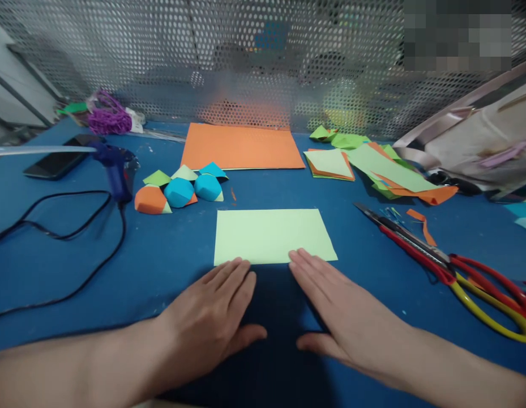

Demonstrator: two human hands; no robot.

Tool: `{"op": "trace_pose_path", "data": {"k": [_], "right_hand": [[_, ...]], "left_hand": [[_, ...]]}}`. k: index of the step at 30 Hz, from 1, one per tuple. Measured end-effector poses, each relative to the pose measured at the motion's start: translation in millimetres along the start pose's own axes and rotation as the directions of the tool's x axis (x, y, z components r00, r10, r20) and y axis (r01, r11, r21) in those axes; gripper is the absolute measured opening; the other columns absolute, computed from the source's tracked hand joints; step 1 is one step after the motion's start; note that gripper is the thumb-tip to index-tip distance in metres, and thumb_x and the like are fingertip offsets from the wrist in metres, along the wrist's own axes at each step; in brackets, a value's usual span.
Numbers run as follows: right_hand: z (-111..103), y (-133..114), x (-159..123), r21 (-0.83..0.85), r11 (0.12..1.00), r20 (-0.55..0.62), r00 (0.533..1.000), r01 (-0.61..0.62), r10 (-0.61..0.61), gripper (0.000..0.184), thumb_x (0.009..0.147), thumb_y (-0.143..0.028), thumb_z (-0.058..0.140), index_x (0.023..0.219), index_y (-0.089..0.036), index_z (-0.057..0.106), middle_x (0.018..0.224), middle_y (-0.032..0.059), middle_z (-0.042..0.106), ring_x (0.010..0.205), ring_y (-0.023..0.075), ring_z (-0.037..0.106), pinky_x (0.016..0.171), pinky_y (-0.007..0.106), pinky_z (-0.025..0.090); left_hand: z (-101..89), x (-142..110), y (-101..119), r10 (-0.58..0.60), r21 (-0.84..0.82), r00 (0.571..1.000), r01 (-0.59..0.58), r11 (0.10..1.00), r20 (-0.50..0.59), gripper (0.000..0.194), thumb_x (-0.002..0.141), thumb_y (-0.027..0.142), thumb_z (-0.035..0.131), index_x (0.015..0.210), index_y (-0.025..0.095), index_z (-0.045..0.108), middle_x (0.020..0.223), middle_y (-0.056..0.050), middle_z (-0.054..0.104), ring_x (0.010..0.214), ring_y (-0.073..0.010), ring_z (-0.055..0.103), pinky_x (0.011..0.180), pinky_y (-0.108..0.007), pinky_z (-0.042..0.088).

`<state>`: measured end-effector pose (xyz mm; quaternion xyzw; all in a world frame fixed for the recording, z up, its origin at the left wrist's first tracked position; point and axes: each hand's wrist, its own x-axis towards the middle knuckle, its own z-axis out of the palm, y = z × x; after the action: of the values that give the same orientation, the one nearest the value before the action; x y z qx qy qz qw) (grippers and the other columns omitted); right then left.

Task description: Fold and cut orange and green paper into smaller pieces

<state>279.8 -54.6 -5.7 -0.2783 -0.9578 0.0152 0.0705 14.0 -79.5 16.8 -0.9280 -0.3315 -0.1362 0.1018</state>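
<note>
The pale green paper (271, 235) lies just beyond my left hand (214, 311) and right hand (337, 300), both flattened, thumbs spread, fingertips (302, 258) at its near edge.

A paper-craft workspace: a blue table (169, 266) against a perforated metal panel (161, 62), holding a pale green sheet (271, 235), corded glue gun (116, 175), large scissors (443, 269) and coloured paper offcuts (392, 168).
</note>
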Motion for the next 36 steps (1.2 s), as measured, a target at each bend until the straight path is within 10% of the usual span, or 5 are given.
{"op": "trace_pose_path", "data": {"k": [10,19,24,31,36], "right_hand": [[-32.1,16.1,-10.5,-0.19,0.938,-0.14,0.953,-0.291,0.267,0.05,0.098,-0.047,0.036,0.117,-0.012,0.067,0.108,0.0189,0.073,0.096,0.0341,0.07,0.095,0.058,0.05],[-39.3,72.5,64.3,-0.098,0.958,0.177,0.943,-0.269,0.283,0.069,0.086,-0.049,0.057,0.142,-0.009,0.046,0.152,0.0206,0.04,0.135,0.0386,0.044,0.102,0.053,0.046],[-55.6,85.8,84.1,-0.068,0.936,0.336,0.875,-0.347,0.349,0.078,0.078,-0.053,0.061,0.144,-0.016,0.044,0.133,0.0152,0.059,0.117,0.0363,0.058,0.087,0.047,0.053],[-63.4,92.5,93.5,0.205,0.871,0.409,0.848,-0.446,0.338,0.026,0.078,-0.042,0.058,0.087,-0.019,0.064,0.081,0.0035,0.067,0.07,0.0183,0.06,0.054,0.028,0.042],[-67.1,89.5,81.4,0.534,0.651,0.391,0.84,-0.54,0.376,0.024,0.078,-0.044,0.06,0.075,-0.02,0.059,0.072,-0.0017,0.062,0.064,0.0137,0.055,0.055,0.025,0.04]], "left_hand": [[-24.6,-6.0,-23.4,-0.194,0.203,0.977,0.172,0.964,0.093,0.039,0.098,0.038,0.04,0.083,0.015,0.068,0.061,-0.007,0.061,0.052,-0.0212,0.059,0.047,-0.032,0.048],[-8.8,39.6,-70.6,-0.375,-0.027,0.88,0.399,0.916,0.291,0.033,0.093,0.034,0.046,0.116,0.014,0.06,0.12,-0.014,0.064,0.11,-0.0292,0.061,0.089,-0.041,0.052],[3.7,41.3,-88.5,-0.454,-0.239,0.856,0.508,0.827,0.249,0.044,0.09,0.036,0.043,0.127,0.014,0.054,0.133,-0.014,0.059,0.121,-0.0301,0.056,0.099,-0.045,0.048],[6.2,36.2,-88.6,-0.553,-0.444,0.812,0.573,0.689,0.189,0.047,0.087,0.039,0.049,0.127,0.015,0.054,0.131,-0.013,0.061,0.119,-0.0294,0.058,0.103,-0.048,0.046],[9.0,37.9,-91.0,-0.702,-0.711,0.691,0.581,0.397,0.172,0.06,0.084,0.041,0.058,0.137,0.017,0.041,0.143,-0.015,0.049,0.123,-0.0287,0.056,0.099,-0.046,0.05]]}}
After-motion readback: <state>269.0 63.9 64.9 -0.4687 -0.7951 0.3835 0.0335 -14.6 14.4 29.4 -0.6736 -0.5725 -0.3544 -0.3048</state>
